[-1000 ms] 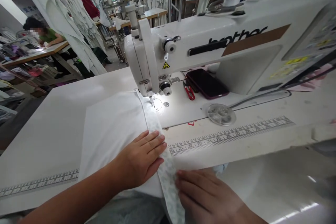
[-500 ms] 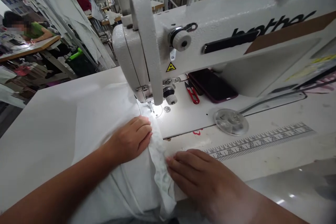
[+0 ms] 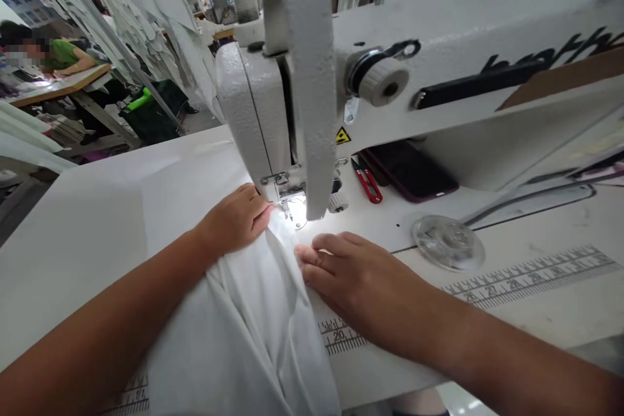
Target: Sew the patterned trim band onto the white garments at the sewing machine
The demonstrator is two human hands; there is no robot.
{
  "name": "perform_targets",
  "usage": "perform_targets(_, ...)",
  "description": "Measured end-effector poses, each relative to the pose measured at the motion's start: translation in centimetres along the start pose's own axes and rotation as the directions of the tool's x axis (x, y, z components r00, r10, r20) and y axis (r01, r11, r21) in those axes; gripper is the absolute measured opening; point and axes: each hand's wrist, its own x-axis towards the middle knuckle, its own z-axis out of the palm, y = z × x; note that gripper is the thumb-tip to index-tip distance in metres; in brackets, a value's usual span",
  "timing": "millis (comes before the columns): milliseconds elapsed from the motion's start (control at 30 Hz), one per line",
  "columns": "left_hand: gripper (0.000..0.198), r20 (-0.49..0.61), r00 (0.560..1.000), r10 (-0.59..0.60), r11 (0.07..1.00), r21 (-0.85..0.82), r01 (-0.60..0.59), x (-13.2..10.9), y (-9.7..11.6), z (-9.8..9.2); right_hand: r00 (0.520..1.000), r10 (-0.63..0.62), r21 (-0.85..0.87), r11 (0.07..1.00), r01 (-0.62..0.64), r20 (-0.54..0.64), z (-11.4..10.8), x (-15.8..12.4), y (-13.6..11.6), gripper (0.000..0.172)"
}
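Note:
White fabric (image 3: 244, 318) runs from the presser foot (image 3: 286, 209) of a white sewing machine (image 3: 312, 91) down over the table's front edge, in long folds. My left hand (image 3: 236, 220) lies on it just left of the presser foot, fingers bent and pressed together on the cloth. At the fabric's right edge, a little nearer to me, my right hand (image 3: 351, 273) has its fingers closed at the border of the cloth. Its thumb is mostly hidden. The machine's lamp lights the needle area brightly.
Red thread snips (image 3: 368, 182) and a dark phone (image 3: 414, 169) lie under the machine arm. A clear round disc (image 3: 448, 242) sits to the right, near a printed ruler scale (image 3: 531, 279). Another person (image 3: 63, 55) works at a table, far left.
Both hands have moved forward towards the needle, the right one most. The fabric's ruffled right edge now lies smoother, in long folds. The view has come closer to the machine.

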Motion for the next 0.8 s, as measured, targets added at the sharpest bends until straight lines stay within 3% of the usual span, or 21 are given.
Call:
perform_targets(133, 0.034, -0.011, 1.000, 0.002, 1.000, 0.006, -0.001, 0.3, -1.9, 0.9, 0.996, 0.086, 0.072, 0.994, -0.085, -0.012, -0.4, 0.8, 0.1, 0.019)
perform_targets(233, 0.028, 0.040, 0.997, -0.069, 0.997, -0.012, 0.070, 0.2, -1.4, 0.6, 0.983, 0.177, 0.192, 0.968, -0.164, -0.049, -0.2, 0.4, -1.1, 0.020)
perform_targets(300, 0.018, 0.068, 0.980, -0.185, 0.980, -0.068, 0.189, -0.3, 0.7, -0.6, 0.959, 0.274, 0.259, 0.934, -0.247, -0.074, 0.3, -0.2, -2.3, 0.026)
perform_targets(367, 0.016, 0.095, 0.938, -0.334, 0.918, -0.194, 0.347, -1.1, 4.2, -2.3, 0.919, 0.382, 0.306, 0.890, -0.338, -0.097, 1.0, -0.5, -3.5, 0.029)
perform_targets(467, 0.039, 0.186, 0.844, -0.503, 0.750, -0.391, 0.533, -3.2, 10.3, -5.1, 0.871, 0.486, 0.388, 0.818, -0.424, -0.074, 1.6, -0.4, -4.7, 0.015)
perform_targets(533, 0.054, 0.250, 0.799, -0.547, 0.663, -0.453, 0.596, -4.8, 13.4, -6.2, 0.861, 0.509, 0.551, 0.723, -0.418, -0.016, 1.4, -0.1, -5.3, 0.021)
perform_targets(567, 0.058, 0.265, 0.785, -0.560, 0.637, -0.468, 0.612, -5.6, 14.3, -6.6, 0.850, 0.526, 0.685, 0.607, -0.403, 0.034, 1.1, -0.1, -5.6, 0.025)
perform_targets(600, 0.060, 0.273, 0.774, -0.571, 0.620, -0.475, 0.625, -6.2, 14.9, -6.8, 0.830, 0.548, 0.820, 0.427, -0.381, 0.101, 0.8, -0.1, -5.9, 0.027)
perform_targets(633, 0.061, 0.276, 0.765, -0.582, 0.609, -0.475, 0.635, -6.7, 15.2, -7.0, 0.803, 0.568, 0.917, 0.197, -0.347, 0.182, 0.6, -0.2, -6.4, 0.029)
perform_targets(700, 0.058, 0.285, 0.742, -0.608, 0.591, -0.461, 0.662, -7.4, 15.1, -7.2, 0.738, 0.583, 0.939, -0.249, -0.236, 0.340, 0.4, -0.5, -7.4, 0.031)
perform_targets(733, 0.055, 0.290, 0.732, -0.616, 0.584, -0.456, 0.672, -7.6, 14.9, -7.3, 0.709, 0.589, 0.904, -0.396, -0.164, 0.387, 0.5, -0.7, -8.0, 0.030)
perform_targets(800, 0.050, 0.274, 0.735, -0.621, 0.585, -0.462, 0.666, -7.8, 14.9, -7.4, 0.700, 0.582, 0.839, -0.543, -0.043, 0.413, 1.0, -1.0, -9.3, 0.026)
